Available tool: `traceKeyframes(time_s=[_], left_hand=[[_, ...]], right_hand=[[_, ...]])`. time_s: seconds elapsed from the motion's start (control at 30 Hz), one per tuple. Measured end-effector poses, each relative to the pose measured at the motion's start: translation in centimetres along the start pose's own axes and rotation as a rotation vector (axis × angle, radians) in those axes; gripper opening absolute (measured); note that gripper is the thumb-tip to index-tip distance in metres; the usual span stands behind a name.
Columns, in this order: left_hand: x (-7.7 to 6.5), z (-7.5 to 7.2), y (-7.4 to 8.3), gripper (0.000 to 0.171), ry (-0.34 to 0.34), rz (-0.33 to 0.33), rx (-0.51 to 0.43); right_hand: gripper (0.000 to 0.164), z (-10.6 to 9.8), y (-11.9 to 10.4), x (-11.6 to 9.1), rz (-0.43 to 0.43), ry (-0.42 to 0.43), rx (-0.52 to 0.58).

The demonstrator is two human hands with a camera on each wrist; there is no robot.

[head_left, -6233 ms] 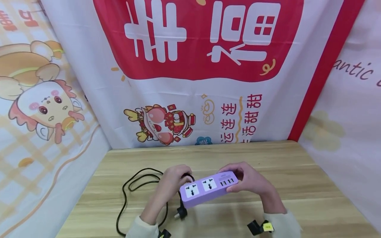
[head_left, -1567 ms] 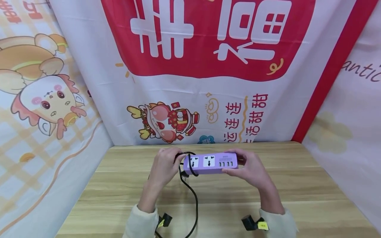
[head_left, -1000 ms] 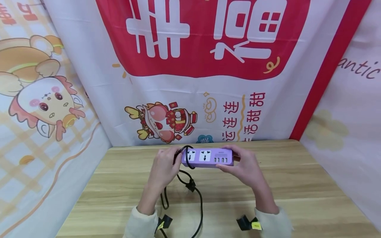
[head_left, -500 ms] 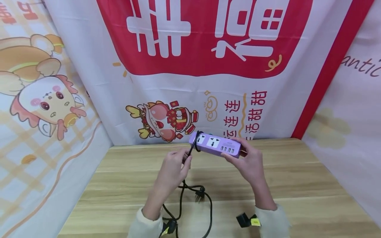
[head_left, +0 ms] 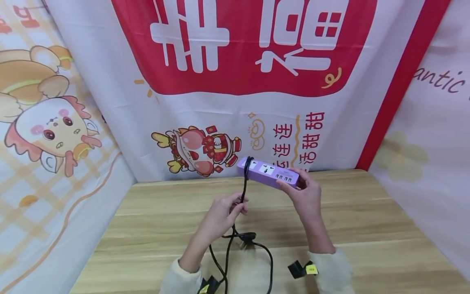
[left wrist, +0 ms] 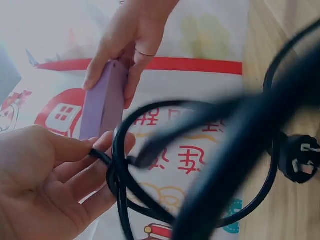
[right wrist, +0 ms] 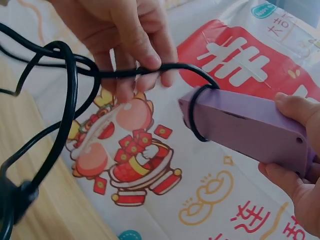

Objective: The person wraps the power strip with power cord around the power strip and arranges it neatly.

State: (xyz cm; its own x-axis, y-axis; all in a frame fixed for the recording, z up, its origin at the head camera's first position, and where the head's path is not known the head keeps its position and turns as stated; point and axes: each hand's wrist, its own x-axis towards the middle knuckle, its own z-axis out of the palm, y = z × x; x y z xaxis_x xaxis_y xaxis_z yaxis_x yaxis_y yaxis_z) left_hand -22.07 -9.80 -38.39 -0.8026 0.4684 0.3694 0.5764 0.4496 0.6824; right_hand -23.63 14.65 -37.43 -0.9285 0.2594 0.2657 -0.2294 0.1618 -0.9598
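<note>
My right hand (head_left: 307, 196) grips the USB-port end of a purple power strip (head_left: 260, 176), thumb on the near side. The strip is held in the air above the table, tilted with its left end higher. A black cord (head_left: 244, 185) is wrapped around the left end, over one socket. My left hand (head_left: 220, 218) pinches that cord below the strip. In the right wrist view, the cord (right wrist: 195, 112) loops round the strip's end and runs taut to the left fingers. The rest of the cord hangs in loose loops, with its black plug (left wrist: 300, 159) among them.
The wooden table (head_left: 154, 228) lies under both hands. Behind it hangs a white and red printed cloth (head_left: 238, 106), with further printed cloths at the left and right sides. Black wrist cameras (head_left: 299, 269) sit at the sleeves.
Earlier the cord lay loosely on the table at left; since then it has been wound round the strip's left end. The strip has risen and tilted. The left hand has lowered, drawing the cord down.
</note>
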Motion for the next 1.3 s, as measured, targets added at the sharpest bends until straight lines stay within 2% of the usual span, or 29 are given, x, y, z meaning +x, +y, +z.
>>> traceKeyframes(time_s=[0.2,0.27,0.37,0.43,0.53,0.73,0.9,1.0,1.13,1.3], left_hand=[[0.0,0.4,-1.1,0.012,-0.133,-0.047,0.021],[-0.1,0.6,-1.5,0.013,-0.219,-0.065,0.041],[-0.1,1.0,-2.2,0.016,-0.361,-0.074,0.017],[0.0,1.4,-2.7,0.018,-0.423,-0.062,-0.034],[0.1,1.4,-3.2,0.020,-0.460,-0.040,-0.135],[-0.1,0.5,-3.9,0.030,-0.526,-0.014,-0.287],[-0.1,-0.1,-4.2,0.033,-0.529,-0.022,-0.326],[-0.1,-0.2,-4.3,0.029,-0.506,-0.021,-0.291],[0.0,-0.1,-4.7,0.021,-0.420,-0.016,-0.187],[0.3,0.6,-5.3,0.019,-0.277,-0.025,-0.044]], right_hand=[[0.050,0.2,-0.2,0.2,0.114,0.030,0.163],[0.048,0.2,-0.2,0.4,0.138,0.041,0.259],[0.038,-0.3,-0.1,0.7,0.171,0.093,0.415],[0.030,-0.8,-0.1,1.0,0.181,0.137,0.513],[0.023,-1.6,0.0,1.3,0.188,0.171,0.582],[0.020,-2.2,0.1,1.6,0.217,0.142,0.648],[0.016,-2.2,0.2,1.6,0.229,0.120,0.664],[0.012,-2.1,0.2,1.6,0.247,0.108,0.686],[0.012,-1.9,0.1,1.4,0.269,0.060,0.726],[0.010,-1.5,-0.4,0.9,0.240,-0.029,0.743]])
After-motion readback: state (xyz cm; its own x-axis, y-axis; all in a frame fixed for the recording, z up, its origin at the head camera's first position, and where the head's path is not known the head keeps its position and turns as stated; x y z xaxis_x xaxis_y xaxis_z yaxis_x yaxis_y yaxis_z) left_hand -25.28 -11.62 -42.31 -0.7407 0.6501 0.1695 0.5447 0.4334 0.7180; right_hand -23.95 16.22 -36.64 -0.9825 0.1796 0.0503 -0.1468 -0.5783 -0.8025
